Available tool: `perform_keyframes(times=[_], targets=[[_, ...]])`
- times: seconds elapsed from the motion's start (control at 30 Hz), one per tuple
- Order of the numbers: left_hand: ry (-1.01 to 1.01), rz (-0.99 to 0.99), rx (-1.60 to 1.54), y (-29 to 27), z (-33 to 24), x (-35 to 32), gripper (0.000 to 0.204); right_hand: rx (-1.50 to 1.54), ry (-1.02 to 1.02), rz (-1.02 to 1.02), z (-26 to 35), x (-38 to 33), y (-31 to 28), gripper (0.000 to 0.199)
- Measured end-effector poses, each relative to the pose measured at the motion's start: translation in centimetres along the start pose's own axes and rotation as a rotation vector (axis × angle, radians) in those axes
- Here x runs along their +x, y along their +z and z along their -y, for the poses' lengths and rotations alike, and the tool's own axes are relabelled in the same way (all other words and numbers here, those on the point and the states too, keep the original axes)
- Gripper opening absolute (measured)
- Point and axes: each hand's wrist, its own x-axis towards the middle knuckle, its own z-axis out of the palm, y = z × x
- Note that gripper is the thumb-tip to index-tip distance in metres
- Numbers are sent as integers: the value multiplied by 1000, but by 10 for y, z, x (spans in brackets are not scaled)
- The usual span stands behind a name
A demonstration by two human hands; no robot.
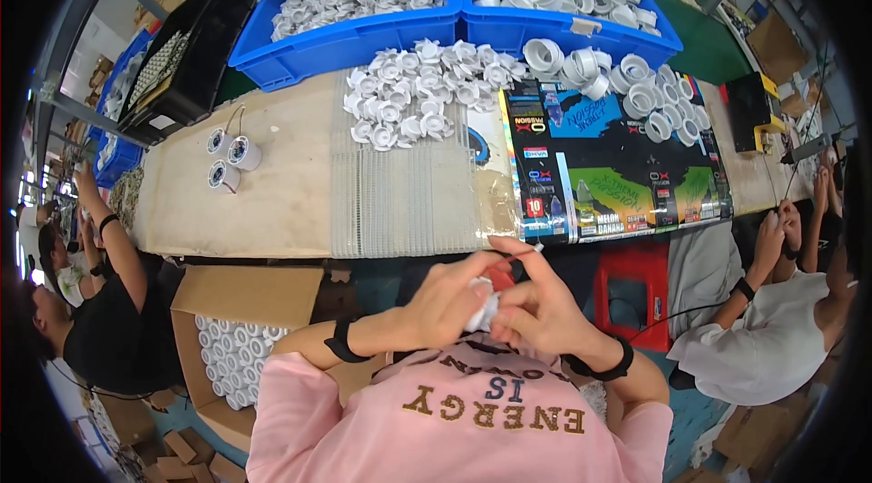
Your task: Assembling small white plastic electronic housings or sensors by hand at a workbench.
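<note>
Head view, L to R. Far left, a co-worker in black sits by the bench edge. Below the bench an open carton holds rows of white rings. On the bench top, three small spools lie near a black tray. Behind them a blue bin is full of white clips, w/ a loose clip pile spilled just in front of it.

Centre, close to the chest: left hand and right hand meet, fingers curled shut around one white part. Part sits between the two palms, mostly hidden; its long axis can't be told. Right thumb and forefinger also pinch a thin white bit that sticks up and to the right. Both hands touch the part, neither clearly nearer. Clip pile lies straight ahead, well apart from the hands, about equal reach for either.

Right of that, a second blue bin of white rings, a ring pile on a printed sheet, then a red stool and another seated person in white.
</note>
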Motion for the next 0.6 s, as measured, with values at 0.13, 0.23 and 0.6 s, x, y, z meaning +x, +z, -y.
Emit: perform_keyframes(times=[0.13,0.23,0.6], targets=[[-248,-175,-204,-23,23,-4,53,-65,54,168,10,55,-25,66],[-216,-395,-656,-36,38,-17,54,-381,-226,-139,26,112,-90,46],[-314,-196,-1027,2,53,-33,39,-1624,-307,-1073,55,212,-202,22]])
